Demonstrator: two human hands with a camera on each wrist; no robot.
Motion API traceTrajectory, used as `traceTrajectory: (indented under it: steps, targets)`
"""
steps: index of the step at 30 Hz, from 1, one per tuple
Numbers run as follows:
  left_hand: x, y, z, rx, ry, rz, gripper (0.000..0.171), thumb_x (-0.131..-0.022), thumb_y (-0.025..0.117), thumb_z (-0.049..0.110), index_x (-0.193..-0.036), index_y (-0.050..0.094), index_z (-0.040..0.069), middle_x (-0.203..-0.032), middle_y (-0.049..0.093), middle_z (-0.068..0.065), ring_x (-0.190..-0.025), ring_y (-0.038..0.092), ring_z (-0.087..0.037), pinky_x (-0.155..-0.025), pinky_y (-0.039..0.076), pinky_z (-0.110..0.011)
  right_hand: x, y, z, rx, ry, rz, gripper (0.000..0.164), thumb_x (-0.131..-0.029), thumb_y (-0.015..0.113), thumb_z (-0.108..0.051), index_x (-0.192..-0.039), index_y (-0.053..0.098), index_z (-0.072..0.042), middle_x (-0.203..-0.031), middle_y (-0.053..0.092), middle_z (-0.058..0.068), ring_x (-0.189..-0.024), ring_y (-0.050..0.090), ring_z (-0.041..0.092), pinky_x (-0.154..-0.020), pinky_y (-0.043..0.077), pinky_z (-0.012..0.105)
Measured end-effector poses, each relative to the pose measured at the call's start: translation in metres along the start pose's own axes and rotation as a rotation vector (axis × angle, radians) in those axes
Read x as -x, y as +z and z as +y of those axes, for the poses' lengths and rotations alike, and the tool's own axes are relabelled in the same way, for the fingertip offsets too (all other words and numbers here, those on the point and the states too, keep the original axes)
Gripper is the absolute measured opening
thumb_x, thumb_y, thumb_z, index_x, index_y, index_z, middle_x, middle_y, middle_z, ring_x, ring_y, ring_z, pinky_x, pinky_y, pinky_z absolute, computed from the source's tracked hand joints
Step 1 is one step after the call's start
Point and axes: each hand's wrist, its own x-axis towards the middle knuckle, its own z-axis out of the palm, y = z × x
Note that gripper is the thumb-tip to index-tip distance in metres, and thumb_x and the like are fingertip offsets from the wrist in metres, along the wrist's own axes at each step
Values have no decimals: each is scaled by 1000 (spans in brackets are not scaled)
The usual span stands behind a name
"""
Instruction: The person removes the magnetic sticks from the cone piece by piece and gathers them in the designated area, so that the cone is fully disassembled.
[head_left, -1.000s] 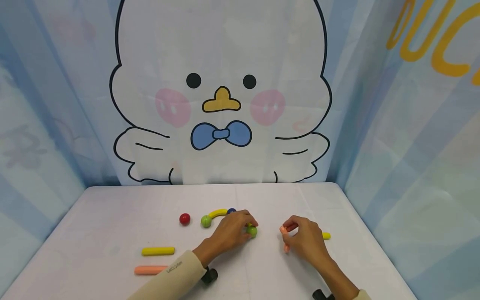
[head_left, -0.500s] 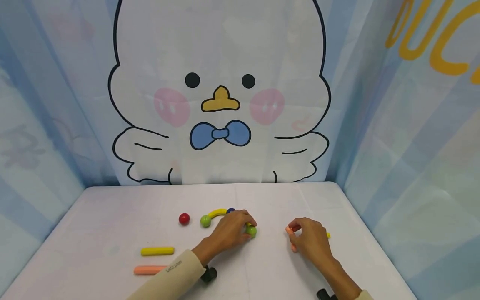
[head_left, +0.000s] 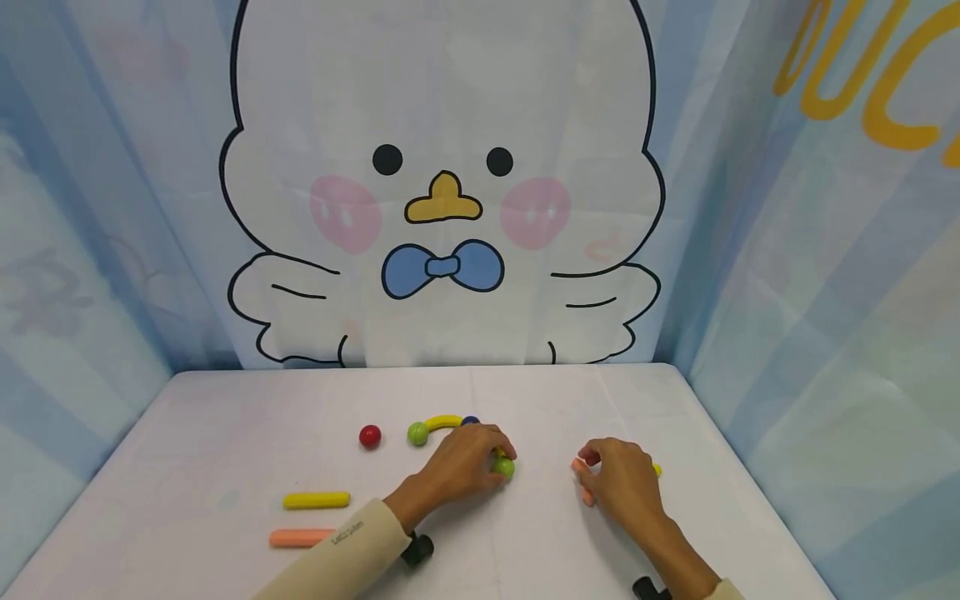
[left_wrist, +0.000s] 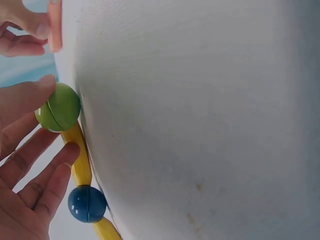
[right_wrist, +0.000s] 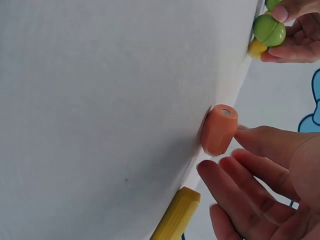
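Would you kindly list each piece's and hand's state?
Left hand: grips right green ball
Right green ball: joined to yellow link
Blue ball: joined between yellow link and yellow curve
Left green ball: at yellow curve's end
Red ball: loose
Right hand: pinches right orange stick
Right orange stick: held
Left yellow stick: loose
Left orange stick: partly hidden by sleeve
Right yellow stick: lying, partly hidden

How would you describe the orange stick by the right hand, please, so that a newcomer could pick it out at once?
Start at the white table below the big cartoon bird, then find the right hand. The orange stick is at its fingertips. Unlike the other orange stick, partly hidden behind the left sleeve, this one has a hand on it.
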Motion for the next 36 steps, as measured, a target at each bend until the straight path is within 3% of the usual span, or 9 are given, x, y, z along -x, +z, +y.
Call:
traceTrajectory:
  steps: [10,17,27,32,36]
  targets:
    - [1,-3,2,29,-17,-45,26,-87,90,23,-110,80,21,-111,78,9,-107,68,-11,-100,56,-32,-3,-2,-5,-35,-14,52,18,-85,89,-14,-101,82,-8,-94,81,6,-91,73,30,-88,56,52]
    - [5,-7,1,46,-5,-86,23,-89,86,16,-111,80,22,-113,77,10,-106,66,-10,-101,54,-33,-6,1,-14,-29,-14,30,23,-83,92,-16,-103,83,-11,-95,81,4,-77,70,15,-85,56,47]
    - [9,-14,-5,141,-1,-159,31,-89,82,2,-114,81,21,-113,76,11,-104,65,-2,-100,56,-26,-10,8,-33,-104,-18,-16,21,-82,93,-16,-101,83,-15,-91,79,-2,-80,67,13,-84,56,40]
    - [13,-17,-8,205,-15,-128,36,-86,84,-1,-116,79,18,-113,77,9,-103,67,-5,-98,57,-27,-14,13,-39,-158,-40,-48,21,-82,92,-15,-101,83,-15,-90,78,-4,-78,68,10,-88,55,43]
    - [14,-17,-11,188,-53,-93,36,-85,90,11,-118,77,17,-112,76,8,-102,68,-9,-93,58,-26,-17,16,-44,-191,-51,-61,22,-82,92,-14,-102,83,-14,-91,78,-3,-78,68,9,-85,59,37]
